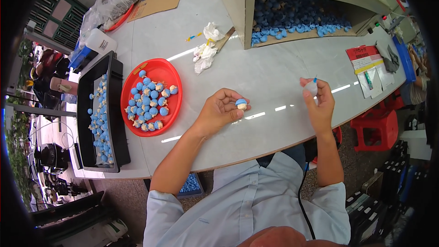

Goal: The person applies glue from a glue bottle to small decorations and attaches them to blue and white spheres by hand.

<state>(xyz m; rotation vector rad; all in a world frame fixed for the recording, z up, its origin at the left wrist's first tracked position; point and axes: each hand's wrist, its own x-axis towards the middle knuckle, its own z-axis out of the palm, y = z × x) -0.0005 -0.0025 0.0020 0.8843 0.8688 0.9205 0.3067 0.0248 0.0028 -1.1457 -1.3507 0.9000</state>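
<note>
Light-blue shirt (247, 196) fills six o'clock; my left grip (219, 110) holds a blue-and-cream ball (241, 104), my right grip (322, 103), at three o'clock, clasps a blue-tipped bottle (311, 88).

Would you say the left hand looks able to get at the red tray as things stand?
Probably yes: the tabletop between the left hand and the red tray shows nothing in the way, though that hand holds a small blue-and-cream ball.
</note>
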